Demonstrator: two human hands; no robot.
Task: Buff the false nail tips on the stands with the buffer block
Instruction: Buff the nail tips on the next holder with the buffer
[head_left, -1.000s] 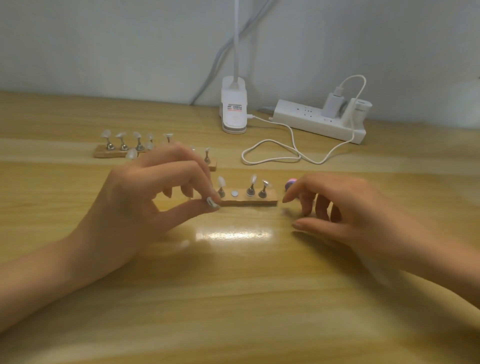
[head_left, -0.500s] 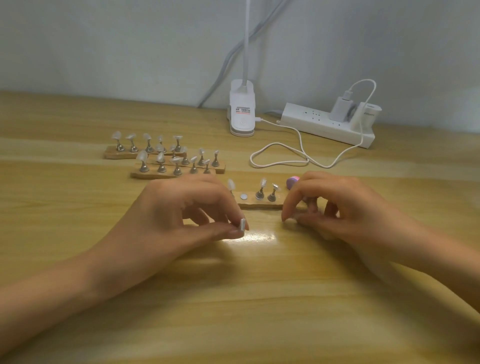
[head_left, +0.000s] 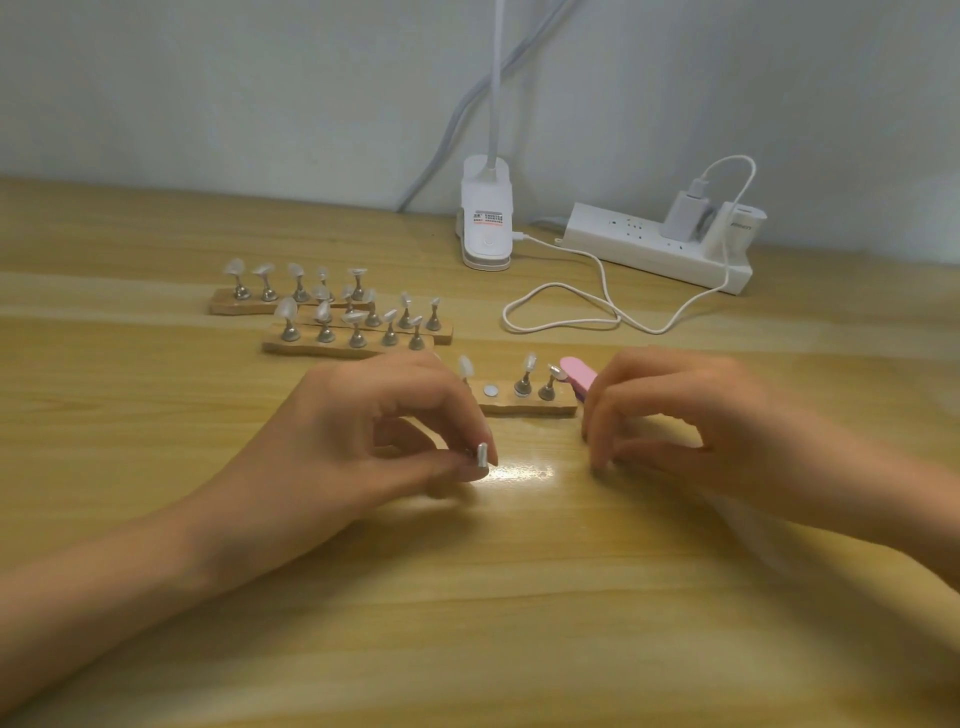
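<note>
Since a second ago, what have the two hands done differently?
The right hand closed on the pink buffer block and tilted it up beside the nearest wooden base. The left hand drew its pinched metal stand toward the person. The two rear rows kept their arrangement.

1. Table: light yellowish wood, streaky grain.
2. Buffer: pink.
3. Stands: tan bases, silvery pegs, milky clear tips.
4. Peg in the left hand: silver.
5. Power strip, cable, lamp clip: white; the clip has a red-and-white label.
6. Wall: pale grey.
</note>
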